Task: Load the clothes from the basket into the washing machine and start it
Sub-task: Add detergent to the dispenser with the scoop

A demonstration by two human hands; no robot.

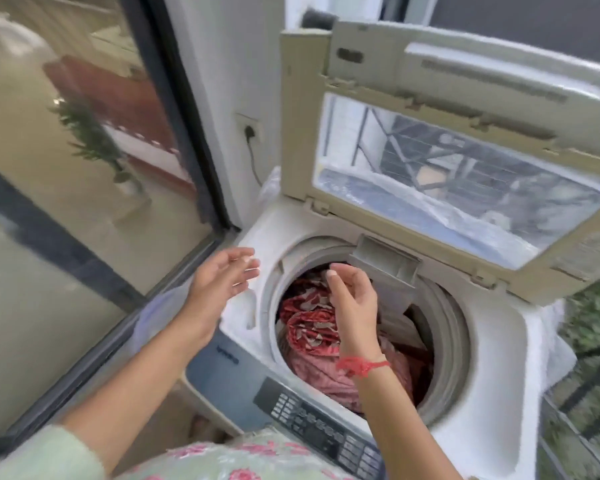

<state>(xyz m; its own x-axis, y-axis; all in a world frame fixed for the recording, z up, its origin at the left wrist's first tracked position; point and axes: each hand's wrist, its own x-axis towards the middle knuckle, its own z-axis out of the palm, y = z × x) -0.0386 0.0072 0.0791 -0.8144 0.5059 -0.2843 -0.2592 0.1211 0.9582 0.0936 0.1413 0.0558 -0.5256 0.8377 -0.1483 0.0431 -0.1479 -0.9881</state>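
- Head view: a top-loading washing machine [492, 393] stands with its lid [465, 81] raised, hinged along the rear edge of its top; the lid's clear window faces the camera.
- The clothes [312, 327], red patterned and pink fabric, lie heaped inside the drum and fill its left and near parts up toward the rim.
- The right hand [354, 306] hangs over the drum opening, directly above the clothes, near the rear of the rim. Its fingers are loosely bent, the thumb points up, and it has nothing in its grasp; whether it touches the fabric cannot be told.
- A red thread bracelet [361, 365] circles the right wrist.
- The left hand [222, 275] is held above the left edge of the machine's top, outside the drum and apart from the clothes, its fingers nearly straight and spread, holding nothing.
- A grey control panel [326, 427] with rows of buttons runs along the near edge of the machine's top.
- A plug sits in a wall socket [250, 131] behind the machine's left rear corner.
- A glass door [66, 168] stands to the left.
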